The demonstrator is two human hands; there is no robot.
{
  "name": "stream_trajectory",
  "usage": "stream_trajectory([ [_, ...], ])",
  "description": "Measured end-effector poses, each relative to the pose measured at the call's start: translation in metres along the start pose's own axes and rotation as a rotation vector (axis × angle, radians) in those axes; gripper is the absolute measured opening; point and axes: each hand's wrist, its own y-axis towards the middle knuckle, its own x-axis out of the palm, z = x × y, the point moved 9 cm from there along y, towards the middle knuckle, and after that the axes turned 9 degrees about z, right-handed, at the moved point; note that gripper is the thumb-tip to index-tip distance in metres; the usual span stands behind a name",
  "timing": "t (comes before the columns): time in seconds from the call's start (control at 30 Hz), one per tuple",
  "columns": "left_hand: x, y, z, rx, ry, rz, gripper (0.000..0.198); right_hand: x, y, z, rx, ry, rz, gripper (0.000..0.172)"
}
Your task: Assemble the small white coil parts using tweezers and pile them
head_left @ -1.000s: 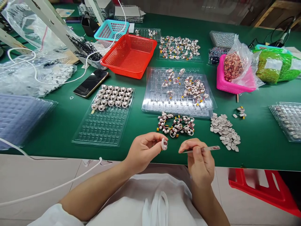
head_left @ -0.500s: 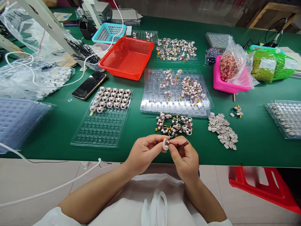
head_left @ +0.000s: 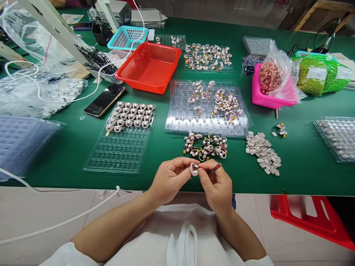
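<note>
Curved white piece [head_left: 195, 173] is above the front of the counter [head_left: 168, 149], pinched narrowly by my left hand [head_left: 170, 181]; my right hand [head_left: 217, 187], closed around a thin dark tool [head_left: 215, 169], meets its other side. I judge it light and stiff, smooth enough to slip, so I would hold the rounded outside gently.

The left hand [head_left: 170, 181] and right hand [head_left: 217, 188], each in a pinch, were close together below the frame's centre. The left forearm [head_left: 119, 223] slanted up from lower left; the right forearm [head_left: 240, 232] rose more steeply from lower right.
</note>
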Motion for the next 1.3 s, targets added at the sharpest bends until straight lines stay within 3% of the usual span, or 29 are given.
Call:
stream_trajectory([
  [0.4, 0.000, 0.002, 0.001, 0.044, -0.005, -0.005, 0.008, 0.003, -0.002, 0.009, 0.064, 0.003, -0.010, 0.003],
  [0.63, 0.002, 0.001, 0.002, 0.070, 0.025, -0.017, 0.019, 0.012, 0.002, 0.012, 0.162, 0.075, -0.022, 0.010],
  [0.8, 0.000, 0.000, 0.008, 0.145, 0.100, -0.069, 0.024, 0.009, 0.007, 0.007, 0.159, 0.044, -0.017, 0.007],
  [1.0, 0.001, -0.002, 0.009, 0.137, 0.048, -0.126, 0.025, 0.004, 0.007, 0.010, 0.193, 0.016, -0.016, 0.005],
  [1.3, 0.000, -0.007, 0.021, 0.327, 0.195, -0.051, 0.025, 0.007, 0.010, 0.004, 0.202, -0.035, -0.031, 0.005],
])
